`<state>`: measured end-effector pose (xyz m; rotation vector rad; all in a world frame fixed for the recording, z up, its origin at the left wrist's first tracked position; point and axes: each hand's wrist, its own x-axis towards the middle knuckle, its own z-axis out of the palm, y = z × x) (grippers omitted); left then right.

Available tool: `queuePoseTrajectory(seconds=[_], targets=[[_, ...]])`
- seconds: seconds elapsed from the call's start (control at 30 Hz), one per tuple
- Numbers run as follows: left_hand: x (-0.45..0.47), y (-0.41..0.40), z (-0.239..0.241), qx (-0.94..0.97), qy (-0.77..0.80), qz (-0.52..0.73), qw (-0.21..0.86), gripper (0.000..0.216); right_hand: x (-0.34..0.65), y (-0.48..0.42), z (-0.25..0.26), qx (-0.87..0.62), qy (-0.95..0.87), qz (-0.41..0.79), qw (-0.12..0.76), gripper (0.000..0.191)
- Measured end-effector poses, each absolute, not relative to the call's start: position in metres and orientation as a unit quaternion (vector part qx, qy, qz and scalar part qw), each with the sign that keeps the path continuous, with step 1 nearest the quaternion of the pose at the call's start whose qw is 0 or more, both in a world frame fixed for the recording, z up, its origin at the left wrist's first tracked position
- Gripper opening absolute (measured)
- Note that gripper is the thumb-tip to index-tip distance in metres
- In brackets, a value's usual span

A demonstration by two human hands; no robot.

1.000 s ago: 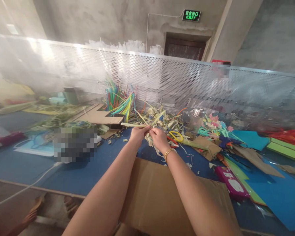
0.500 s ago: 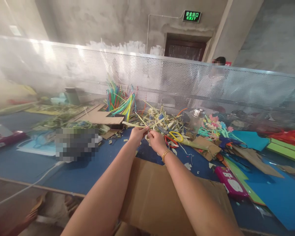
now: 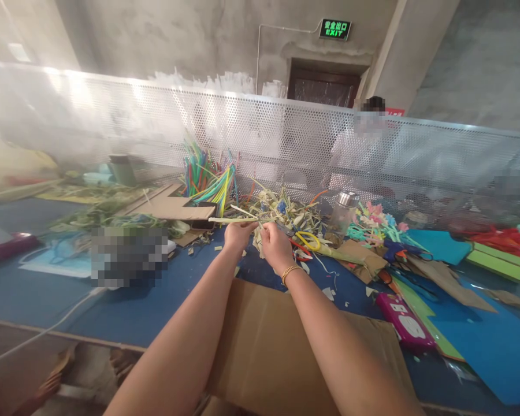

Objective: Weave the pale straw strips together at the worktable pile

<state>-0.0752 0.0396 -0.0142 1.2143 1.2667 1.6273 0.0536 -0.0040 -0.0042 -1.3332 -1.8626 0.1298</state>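
Pale yellow-green plant strips stick out to the left from between my two hands, their ends apart. My left hand is closed, pinching the strips near their right part. Close beside it, my right hand is closed too, thumb and fingers together on the strips; a gold bracelet circles that wrist. What lies right between the fingertips is too small to make out. Just beyond my hands is a heap of dry strips. Yellow-handled pliers or cutters lie beside my right hand, with a red handle under them.
Under my forearms is a cardboard sheet on the blue table. Colourful pipe cleaners stand at the back, near cut cardboard. To the right are a glass jar, a purple box and blue sheets. A person stands behind the perforated screen.
The strips between my hands have shifted, their left ends reaching slightly farther left. My hands stay close together. The person behind the screen has moved left in view.
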Motion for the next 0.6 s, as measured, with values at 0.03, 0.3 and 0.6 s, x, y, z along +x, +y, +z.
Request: queuePoseTrajectory(seconds=[0.03,0.3,0.6], targets=[[-0.076,0.040,-0.015,0.479,0.498,0.629,0.355,0.029,0.054,-0.005,-0.003,-0.532,-0.736,0.043,0.416,0.020],[-0.077,0.042,-0.017,0.548,0.489,0.600,0.316,0.037,0.059,-0.010,0.006,-0.517,-0.764,-0.072,0.378,0.028],[-0.082,0.040,-0.012,0.581,0.555,0.554,0.219,0.034,0.070,-0.007,0.014,-0.491,-0.769,-0.087,0.400,0.021]])
